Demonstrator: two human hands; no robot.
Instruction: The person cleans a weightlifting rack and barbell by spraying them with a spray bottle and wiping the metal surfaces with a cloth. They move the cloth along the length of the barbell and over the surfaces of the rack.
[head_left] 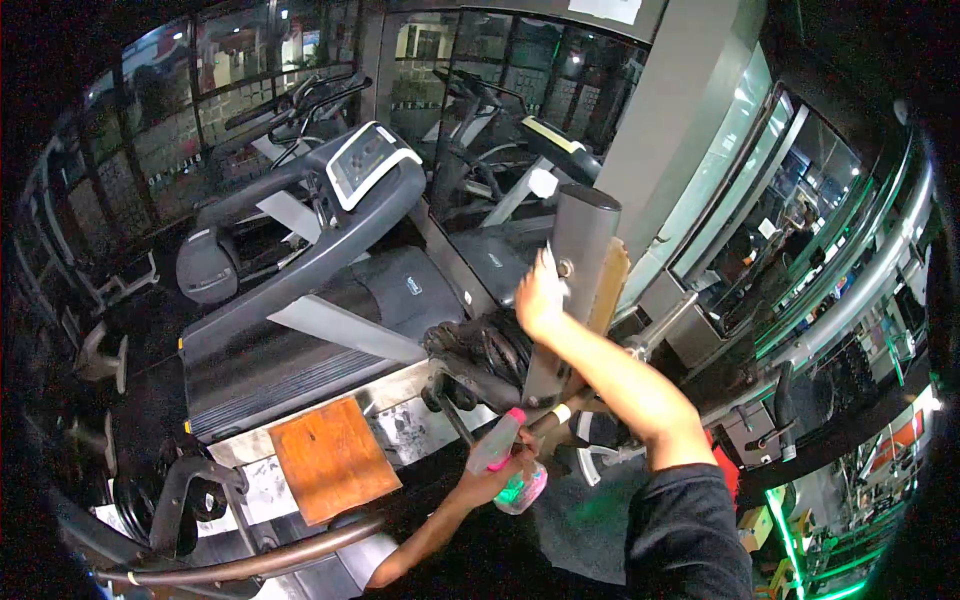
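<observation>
left hand (488, 482) low, near body, fingers wrapped round clear plastic spray bottle with pink nozzle (512, 462), bottle upright above fist. further out, right hand (538, 296) presses white cloth (553, 268) flat against grey metal machine post (575, 280); treadmill (300, 290) beyond.

The right hand (540, 298) is pressing a small white cloth (551, 262) against the tall grey metal post (580, 270) of a gym machine — the arm is reaching up across the middle. Lower, the left hand (497, 480) is gripping a clear spray bottle with a pink nozzle and greenish liquid (512, 468). A black treadmill with a grey console (300, 290) is standing to the left, and a brown square wooden board (333, 458) is lying just beside the bottle.
</observation>
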